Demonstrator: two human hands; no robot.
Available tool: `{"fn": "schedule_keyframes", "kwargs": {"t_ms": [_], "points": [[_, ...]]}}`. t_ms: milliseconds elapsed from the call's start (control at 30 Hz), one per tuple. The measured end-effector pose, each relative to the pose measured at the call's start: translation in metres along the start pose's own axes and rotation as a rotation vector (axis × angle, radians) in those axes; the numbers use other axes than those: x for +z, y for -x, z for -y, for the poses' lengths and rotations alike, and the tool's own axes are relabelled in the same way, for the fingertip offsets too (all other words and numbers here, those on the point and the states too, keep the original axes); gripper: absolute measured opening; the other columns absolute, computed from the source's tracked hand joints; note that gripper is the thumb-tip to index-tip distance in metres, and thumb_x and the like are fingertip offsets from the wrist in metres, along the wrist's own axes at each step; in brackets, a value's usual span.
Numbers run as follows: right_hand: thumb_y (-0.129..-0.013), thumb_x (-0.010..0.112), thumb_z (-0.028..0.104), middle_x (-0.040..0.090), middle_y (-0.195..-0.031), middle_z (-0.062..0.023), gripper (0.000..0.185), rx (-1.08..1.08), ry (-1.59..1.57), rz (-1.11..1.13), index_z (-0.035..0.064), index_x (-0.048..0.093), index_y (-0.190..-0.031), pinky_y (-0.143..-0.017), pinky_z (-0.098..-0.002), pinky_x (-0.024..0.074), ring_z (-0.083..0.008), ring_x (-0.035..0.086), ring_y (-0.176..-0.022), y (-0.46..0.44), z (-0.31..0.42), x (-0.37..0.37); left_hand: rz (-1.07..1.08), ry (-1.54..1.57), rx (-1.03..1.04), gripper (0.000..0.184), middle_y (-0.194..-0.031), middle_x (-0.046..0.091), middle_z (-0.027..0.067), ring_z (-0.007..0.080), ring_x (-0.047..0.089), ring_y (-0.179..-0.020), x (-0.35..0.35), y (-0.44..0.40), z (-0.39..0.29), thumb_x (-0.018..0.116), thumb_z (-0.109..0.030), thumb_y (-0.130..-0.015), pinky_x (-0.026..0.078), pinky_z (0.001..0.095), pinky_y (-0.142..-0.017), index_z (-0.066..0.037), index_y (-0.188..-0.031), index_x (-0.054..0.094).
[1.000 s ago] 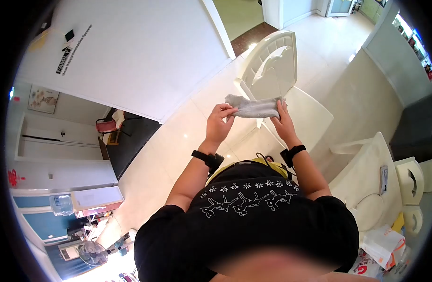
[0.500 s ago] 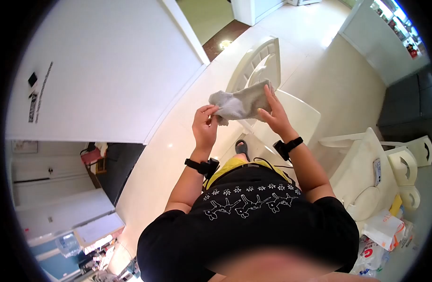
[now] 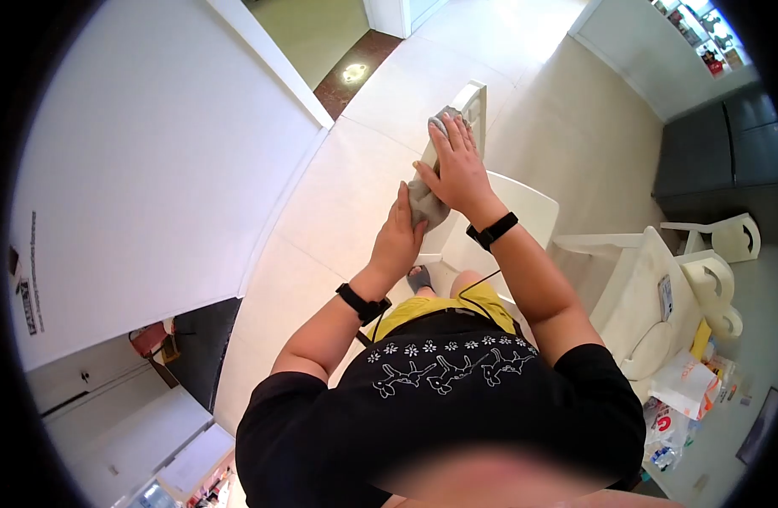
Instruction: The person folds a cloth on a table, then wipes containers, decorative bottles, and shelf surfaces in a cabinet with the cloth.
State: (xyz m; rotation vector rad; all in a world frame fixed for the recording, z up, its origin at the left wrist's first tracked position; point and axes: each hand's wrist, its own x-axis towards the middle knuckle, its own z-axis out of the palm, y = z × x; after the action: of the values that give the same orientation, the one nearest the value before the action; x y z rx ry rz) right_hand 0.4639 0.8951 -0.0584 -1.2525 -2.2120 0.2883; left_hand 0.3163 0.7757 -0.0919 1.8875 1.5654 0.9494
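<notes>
A grey cloth (image 3: 426, 206) lies bunched along the backrest of a white chair (image 3: 478, 102), partly covered by my hands. My right hand (image 3: 463, 173) is laid over its upper part, fingers long and close together, thumb apart, holding it against the backrest. Cloth shows past those fingertips. Lower down, my left hand (image 3: 397, 237) has the near end of the cloth between thumb and fingers. Whether my palms touch the chair itself is hidden. The chair's seat (image 3: 524, 212) spreads out just right of my hands. Each wrist wears a black band.
At right stands a white table (image 3: 630, 313) with a phone (image 3: 666, 298) on it and more white chairs (image 3: 715, 288) beyond. Plastic bags (image 3: 685, 385) lie at the lower right. A white wall (image 3: 152, 169) runs along the left; dark cabinets (image 3: 702, 161) stand far right.
Both hands have brought the cloth from in the air onto the chair's backrest. My right hand has turned over to lie on top of it. The view has shifted slightly.
</notes>
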Motion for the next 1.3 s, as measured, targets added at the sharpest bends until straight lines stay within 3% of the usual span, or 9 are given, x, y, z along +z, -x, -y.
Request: {"fn": "schedule_keyframes", "kwargs": {"t_ms": [167,233,400,667,800,1067,1133,1200,1300], "points": [[-0.09,0.065,0.044,0.034,-0.151,-0.0275,0.073,0.115,0.071,-0.003,-0.0032,0.044,-0.14,-0.119,-0.0476,0.0226,-0.0445,0.025,-0.144,-0.019,-0.009,0.005,0.095,0.016,-0.094,0.083,-0.139,0.043,0.0319,0.0475,0.053,-0.118,-0.001,-0.001,-0.004,0.057,-0.006,-0.092,0.047,0.0458,-0.097,-0.001,-0.155,0.003],[-0.09,0.065,0.045,0.034,-0.151,-0.0281,0.073,0.136,0.09,0.022,-0.0036,0.044,-0.14,-0.119,-0.0477,0.0228,-0.0447,0.025,-0.144,-0.025,-0.012,0.004,0.0,0.001,0.019,0.082,-0.132,0.046,0.0302,0.0471,0.056,-0.108,0.002,0.0,-0.003,0.056,-0.003,-0.091,0.051,0.0469,-0.089,-0.001,-0.154,0.005],[-0.09,0.064,0.046,0.034,-0.15,-0.0289,0.073,0.151,0.107,0.039,-0.0048,0.045,-0.139,-0.118,-0.0485,0.0239,-0.0457,0.025,-0.144,-0.029,-0.016,0.006,-0.007,-0.021,0.032,0.084,-0.13,0.046,0.03,0.0481,0.056,-0.106,0.003,-0.001,-0.001,0.056,-0.004,-0.09,0.052,0.0484,-0.086,-0.002,-0.155,0.002],[-0.09,0.062,0.05,0.035,-0.149,-0.0299,0.076,0.106,0.075,0.092,-0.0071,0.046,-0.137,-0.12,-0.0487,0.0193,-0.0453,0.023,-0.145,-0.047,-0.033,0.003,0.14,-0.083,-0.153,0.083,-0.125,0.05,0.0343,0.0499,0.06,-0.098,-0.007,-0.026,-0.011,0.058,-0.016,-0.093,0.052,0.0519,-0.082,0.001,-0.153,0.003],[-0.093,0.055,0.055,0.044,-0.143,-0.031,0.071,0.117,0.053,0.213,-0.0045,0.054,-0.132,-0.118,-0.0502,0.0216,-0.0465,0.029,-0.141,-0.076,-0.059,0.001,0.12,-0.199,-0.142,0.081,-0.114,0.055,0.0311,0.0451,0.063,-0.086,0.0,-0.051,-0.015,0.058,-0.021,-0.094,0.055,0.0484,-0.073,0.006,-0.152,0.008],[-0.096,0.045,0.058,0.05,-0.139,-0.0281,0.065,0.256,0.157,0.576,0.0056,0.061,-0.131,-0.115,-0.0549,0.0248,-0.0483,0.036,-0.136,-0.141,-0.134,0.029,0.193,-0.25,-0.199,0.078,-0.119,0.054,0.0318,0.0467,0.062,-0.094,0.005,-0.121,-0.028,0.057,-0.023,-0.095,0.054,0.0483,-0.081,0.002,-0.153,0.01],[-0.095,0.047,0.055,0.05,-0.141,-0.0253,0.058,0.018,0.087,0.435,0.0114,0.063,-0.131,-0.114,-0.0551,0.0244,-0.0492,0.034,-0.138,-0.136,-0.168,0.043,0.217,-0.268,-0.205,0.078,-0.121,0.053,0.0315,0.0463,0.062,-0.096,0.01,-0.138,-0.028,0.056,-0.023,-0.095,0.053,0.0476,-0.083,0.001,-0.153,0.011],[-0.094,0.048,0.053,0.049,-0.144,-0.0224,0.056,0.108,0.082,0.387,0.0144,0.063,-0.132,-0.114,-0.0554,0.0237,-0.0462,0.031,-0.141,-0.132,-0.181,0.048,0.226,-0.257,-0.185,0.077,-0.124,0.052,0.0311,0.0453,0.061,-0.1,0.012,-0.149,-0.029,0.054,-0.024,-0.097,0.052,0.0467,-0.087,-0.007,-0.156,0.009],[-0.094,0.048,0.05,0.044,-0.148,-0.0223,0.057,0.421,-0.234,0.326,0.0145,0.056,-0.138,-0.116,-0.0538,0.0204,-0.0383,0.028,-0.145,-0.131,-0.184,0.034,0.296,-0.227,-0.177,0.075,-0.126,0.051,0.0304,0.0443,0.06,-0.103,0.007,-0.162,-0.034,0.053,-0.025,-0.098,0.051,0.046,-0.09,-0.016,-0.158,0.009]]}}
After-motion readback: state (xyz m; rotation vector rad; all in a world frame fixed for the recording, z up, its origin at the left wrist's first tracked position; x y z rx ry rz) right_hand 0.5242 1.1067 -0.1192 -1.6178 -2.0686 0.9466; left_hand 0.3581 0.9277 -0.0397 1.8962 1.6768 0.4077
